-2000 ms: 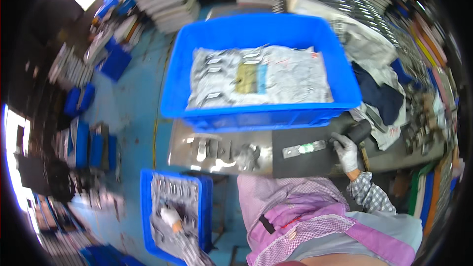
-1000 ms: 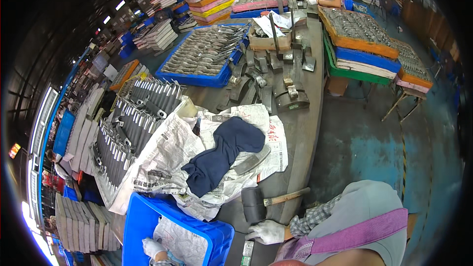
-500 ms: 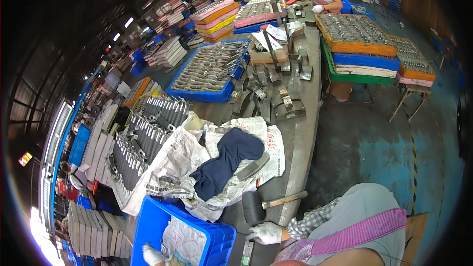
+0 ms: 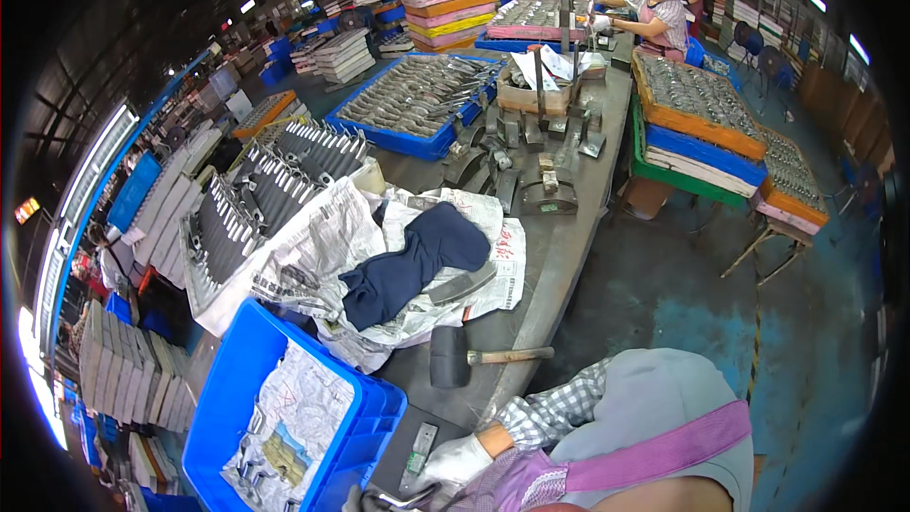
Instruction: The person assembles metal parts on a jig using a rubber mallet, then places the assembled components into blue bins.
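My right hand (image 4: pixel 457 461), in a white glove, is low in the view over the bench, its fingers curled. Dark, shiny slender pieces (image 4: pixel 403 501) show at its fingertips by the lower edge, cut off and too unclear to name. Beside that hand lies a small metal block (image 4: pixel 420 448) with a green patch. My left hand is out of view. Left of my right hand stands a blue plastic bin (image 4: pixel 384 417) with crumpled paper (image 4: pixel 308 384) and several metal pieces (image 4: pixel 248 469) inside. A black-headed mallet (image 4: pixel 449 357) with a wooden handle rests on the bench.
A dark blue cloth (image 4: pixel 417 265) lies on newspaper (image 4: pixel 509 275) behind the mallet. Dark-handled metal parts (image 4: pixel 275 180) fill a tray at left. Farther off are a blue tray (image 4: pixel 417 145) of metal pieces, metal fixtures (image 4: pixel 548 192), stacked trays (image 4: pixel 697 147) and a co-worker (image 4: pixel 659 19).
My left hand has left the blue bin and the view. My right hand has moved nearer the small metal block, and dark slender pieces now show by its fingers. The view has shifted.
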Demonstrator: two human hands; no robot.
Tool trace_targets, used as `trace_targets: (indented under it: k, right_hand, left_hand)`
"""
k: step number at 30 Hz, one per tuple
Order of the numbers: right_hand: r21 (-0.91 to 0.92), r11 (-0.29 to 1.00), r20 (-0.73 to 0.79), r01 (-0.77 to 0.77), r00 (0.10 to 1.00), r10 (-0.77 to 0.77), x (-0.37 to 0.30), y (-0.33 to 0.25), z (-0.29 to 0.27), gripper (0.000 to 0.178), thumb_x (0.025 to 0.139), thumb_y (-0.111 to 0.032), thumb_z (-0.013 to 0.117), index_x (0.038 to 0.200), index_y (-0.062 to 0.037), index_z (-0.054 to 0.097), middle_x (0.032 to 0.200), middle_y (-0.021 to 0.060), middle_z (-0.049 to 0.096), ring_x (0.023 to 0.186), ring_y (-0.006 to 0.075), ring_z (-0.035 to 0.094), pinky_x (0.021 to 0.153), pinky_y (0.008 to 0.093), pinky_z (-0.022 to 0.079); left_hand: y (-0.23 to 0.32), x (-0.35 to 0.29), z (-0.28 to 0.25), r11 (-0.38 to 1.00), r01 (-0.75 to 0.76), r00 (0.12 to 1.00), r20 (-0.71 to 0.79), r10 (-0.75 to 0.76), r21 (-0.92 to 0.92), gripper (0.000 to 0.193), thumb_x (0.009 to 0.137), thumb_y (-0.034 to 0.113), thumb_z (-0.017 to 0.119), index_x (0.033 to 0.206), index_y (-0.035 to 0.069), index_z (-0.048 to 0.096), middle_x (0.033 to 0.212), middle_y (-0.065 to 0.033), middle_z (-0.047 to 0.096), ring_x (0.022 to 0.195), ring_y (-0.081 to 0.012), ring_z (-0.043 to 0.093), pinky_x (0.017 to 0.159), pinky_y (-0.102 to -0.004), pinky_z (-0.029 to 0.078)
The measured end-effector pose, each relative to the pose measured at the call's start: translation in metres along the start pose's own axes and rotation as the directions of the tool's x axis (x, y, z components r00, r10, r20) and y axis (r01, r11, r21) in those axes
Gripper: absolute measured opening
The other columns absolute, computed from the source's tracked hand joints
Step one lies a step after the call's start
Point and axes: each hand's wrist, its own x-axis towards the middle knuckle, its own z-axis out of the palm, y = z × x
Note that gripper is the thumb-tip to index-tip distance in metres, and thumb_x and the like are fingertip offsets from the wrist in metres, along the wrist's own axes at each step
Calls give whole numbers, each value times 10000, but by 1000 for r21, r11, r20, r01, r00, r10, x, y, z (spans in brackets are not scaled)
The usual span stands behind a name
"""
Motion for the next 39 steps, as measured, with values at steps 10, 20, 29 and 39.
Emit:
trace_targets:
  k: [10, 20, 29, 39]
  right_hand:
    - [278, 885, -324, -373, 831, 452, -38, 24, -33, 473, 986, -580, 616, 1252, -215, 756, 758, 38, 736, 666, 127, 690, 645, 309, 537]
    - [281, 830, -232, -481, 805, 546, -37, 44, -30, 327, 1033, -418, 622, 1261, -225, 753, 872, 25, 758, 679, 88, 679, 670, 292, 551]
    - [400, 813, -221, -423, 816, 534, -35, 62, -44, 326, 1027, -254, 657, 1303, -92, 717, 909, 38, 763, 666, 81, 647, 665, 271, 544]
    - [319, 837, -184, -444, 838, 514, -34, 65, -27, 311, 1021, -355, 644, 1281, -213, 739, 805, 27, 746, 689, 112, 700, 673, 310, 549]
  left_hand:
    - [-31, -7, 130, 324, -124, 910, -23, 415, 938, 590, 979, 284, 620, 1461, -28, 482, 1472, -254, 502, 1294, -447, 539, 1113, -540, 437]
    - [-39, -38, 102, 444, -106, 937, -60, 343, 890, 499, 1011, 219, 555, 1462, 7, 524, 1411, -288, 572, 1317, -447, 545, 1089, -516, 453]
    - [-81, 5, 125, 443, -136, 853, -123, 507, 886, 501, 1109, 342, 420, 1434, -35, 482, 1396, -260, 556, 1275, -482, 538, 1067, -568, 460]
    - [-73, -2, 122, 476, -150, 878, -105, 467, 867, 504, 1058, 265, 552, 1454, -32, 459, 1481, -247, 499, 1340, -448, 512, 1110, -561, 435]
